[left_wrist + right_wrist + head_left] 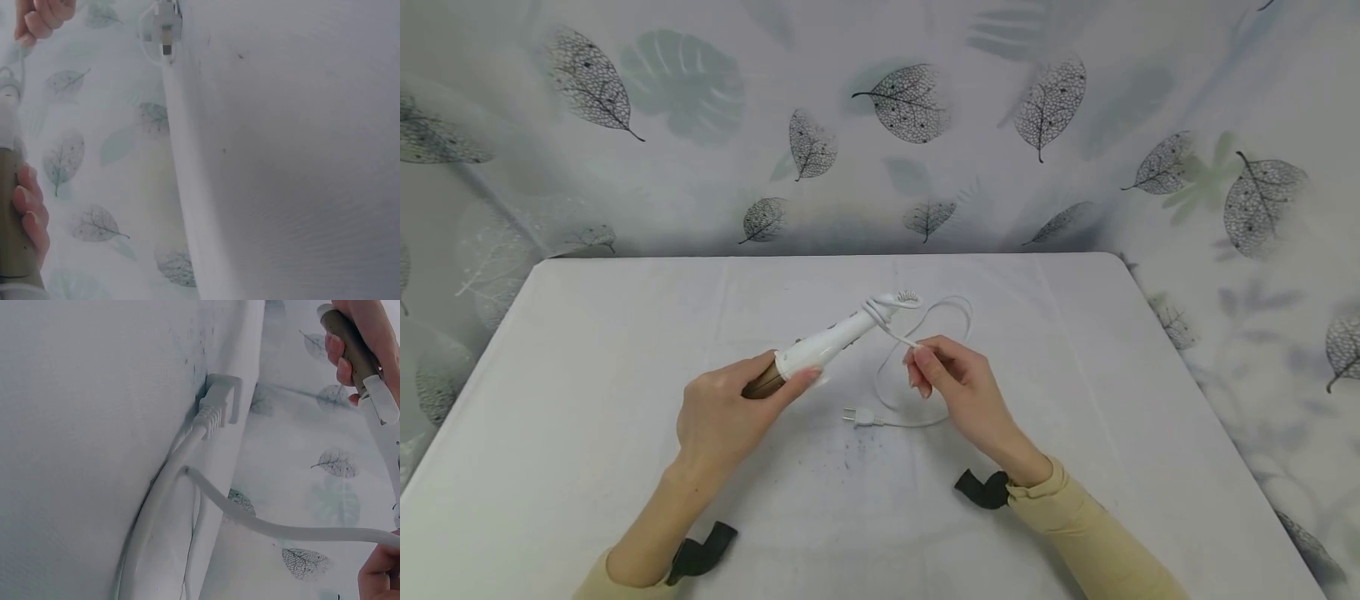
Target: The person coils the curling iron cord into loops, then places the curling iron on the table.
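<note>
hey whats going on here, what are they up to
A person's left hand grips the brown end of a white-and-brown handheld appliance, held at a slant. The right hand pinches its white cord, part of which is looped around the appliance's far end. The rest trails loosely over the white table, where the plug lies.

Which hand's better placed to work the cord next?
Right, I'd say: the right hand pinches the cord, while the left hand is busy gripping the white-and-brown tool.
</note>
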`<state>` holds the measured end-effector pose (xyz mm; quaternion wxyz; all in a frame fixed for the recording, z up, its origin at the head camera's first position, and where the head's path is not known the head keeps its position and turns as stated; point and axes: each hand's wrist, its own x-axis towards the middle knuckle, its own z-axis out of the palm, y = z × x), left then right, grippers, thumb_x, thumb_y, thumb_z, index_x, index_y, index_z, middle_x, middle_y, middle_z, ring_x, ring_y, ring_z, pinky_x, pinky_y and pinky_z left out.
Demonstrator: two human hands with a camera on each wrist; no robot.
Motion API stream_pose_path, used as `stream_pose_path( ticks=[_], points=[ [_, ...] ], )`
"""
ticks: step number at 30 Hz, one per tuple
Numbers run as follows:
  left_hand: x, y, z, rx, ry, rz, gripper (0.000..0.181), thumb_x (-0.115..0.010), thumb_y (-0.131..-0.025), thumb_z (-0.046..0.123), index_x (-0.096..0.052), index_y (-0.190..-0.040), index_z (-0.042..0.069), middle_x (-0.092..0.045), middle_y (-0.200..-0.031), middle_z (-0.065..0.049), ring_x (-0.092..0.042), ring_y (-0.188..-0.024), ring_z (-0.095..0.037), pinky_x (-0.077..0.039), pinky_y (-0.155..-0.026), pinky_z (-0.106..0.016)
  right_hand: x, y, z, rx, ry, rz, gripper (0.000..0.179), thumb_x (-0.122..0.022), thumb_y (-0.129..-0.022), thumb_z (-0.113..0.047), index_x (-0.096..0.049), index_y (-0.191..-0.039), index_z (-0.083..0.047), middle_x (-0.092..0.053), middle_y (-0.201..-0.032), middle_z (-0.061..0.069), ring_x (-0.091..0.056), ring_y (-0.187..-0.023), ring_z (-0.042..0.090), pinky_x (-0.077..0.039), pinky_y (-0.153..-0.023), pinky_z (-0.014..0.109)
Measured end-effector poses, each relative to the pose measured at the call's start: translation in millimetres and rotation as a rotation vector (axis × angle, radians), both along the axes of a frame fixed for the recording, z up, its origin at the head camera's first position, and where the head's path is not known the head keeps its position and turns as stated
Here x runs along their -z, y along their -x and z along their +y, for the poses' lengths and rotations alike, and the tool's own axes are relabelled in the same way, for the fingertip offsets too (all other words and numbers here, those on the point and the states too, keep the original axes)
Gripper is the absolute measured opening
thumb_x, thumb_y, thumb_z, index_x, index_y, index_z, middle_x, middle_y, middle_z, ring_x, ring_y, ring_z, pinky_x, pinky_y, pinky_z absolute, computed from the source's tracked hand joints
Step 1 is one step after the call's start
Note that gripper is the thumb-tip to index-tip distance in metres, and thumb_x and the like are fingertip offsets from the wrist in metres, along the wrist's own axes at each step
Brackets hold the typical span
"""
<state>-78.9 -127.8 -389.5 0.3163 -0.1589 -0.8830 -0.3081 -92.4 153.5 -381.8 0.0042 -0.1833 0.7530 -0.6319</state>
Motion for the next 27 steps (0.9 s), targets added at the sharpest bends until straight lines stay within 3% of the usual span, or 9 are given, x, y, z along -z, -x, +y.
stream_pose_path(
  ticks=[3, 10, 14, 18, 23, 25, 27],
  points=[
    [-0.6, -0.1, -0.4, -0.013, 0.037, -0.006, 0.037, -0.086, -0.074, 0.045, -0.079, -0.091, 0.013, -0.066, -0.061, 0.003, -0.033, -0.047, -0.002, -0.021, -0.042, -0.019, 1.1, -1.4, -1, 0.014, -0.039, 0.053, 0.015, -0.053, -0.104, -0.011, -0.064, -0.099, -0.003, -0.053, -0.075, 0.004, -0.049, -0.066, 0.013, -0.042, -0.059, 0.025],
    [-3.0, -2.4, 1.2, -0.035, 0.120, -0.063, 0.037, -0.082, -0.077, 0.051, -0.063, -0.071, 0.020, -0.036, -0.052, 0.011, -0.026, -0.046, -0.002, -0.016, -0.043, -0.021, 4.9, -1.6, -2, 0.006, -0.208, 0.462, 0.017, -0.062, -0.092, 0.007, -0.068, -0.094, -0.008, -0.047, -0.064, -0.004, -0.037, -0.055, 0.004, -0.034, -0.052, 0.019],
    [-3.9, -3.2, 0.7, -0.048, 0.141, -0.119, 0.045, -0.082, -0.077, 0.051, -0.052, -0.065, 0.020, -0.026, -0.054, 0.011, -0.022, -0.047, -0.003, -0.014, -0.044, -0.022, 3.8, 0.5, -2, 0.026, -0.267, 0.551, 0.016, -0.065, -0.090, 0.007, -0.066, -0.093, -0.009, -0.046, -0.066, -0.004, -0.037, -0.057, 0.003, -0.032, -0.053, 0.016],
    [-5.3, -5.1, 0.5, -0.063, 0.172, -0.263, 0.047, -0.079, -0.078, 0.058, -0.053, -0.065, 0.021, -0.023, -0.055, 0.011, -0.024, -0.047, -0.006, -0.015, -0.044, -0.024, 4.4, 2.3, -1, 0.057, -0.398, 0.714, 0.009, -0.062, -0.097, -0.004, -0.066, -0.089, -0.006, -0.047, -0.066, -0.002, -0.039, -0.055, 0.006, -0.034, -0.052, 0.017],
    [-7.8, -6.6, 0.6, -0.052, 0.200, -0.543, 0.052, -0.064, -0.080, 0.074, -0.066, -0.075, 0.023, -0.025, -0.056, 0.009, -0.030, -0.051, -0.009, -0.020, -0.046, -0.027, 6.4, 5.5, 2, 0.108, -0.537, 0.967, 0.028, -0.055, -0.104, -0.020, -0.068, -0.086, -0.003, -0.052, -0.065, 0.001, -0.043, -0.050, 0.011, -0.040, -0.048, 0.022],
    [-8.1, -6.2, 0.0, -0.032, 0.208, -0.626, 0.057, -0.060, -0.080, 0.079, -0.064, -0.072, 0.022, -0.025, -0.057, 0.009, -0.028, -0.053, -0.009, -0.019, -0.047, -0.027, 6.6, 6.6, 3, 0.123, -0.563, 1.023, 0.028, -0.056, -0.104, -0.021, -0.068, -0.084, -0.004, -0.053, -0.065, 0.002, -0.046, -0.051, 0.013, -0.041, -0.048, 0.024],
    [-7.9, -5.8, -0.7, -0.007, 0.217, -0.665, 0.058, -0.057, -0.080, 0.080, -0.060, -0.069, 0.023, -0.025, -0.058, 0.010, -0.027, -0.054, -0.008, -0.019, -0.048, -0.027, 6.1, 7.7, 4, 0.128, -0.565, 1.048, 0.028, -0.058, -0.103, -0.022, -0.068, -0.084, -0.005, -0.055, -0.065, 0.002, -0.049, -0.053, 0.014, -0.043, -0.049, 0.025]
  ],
)
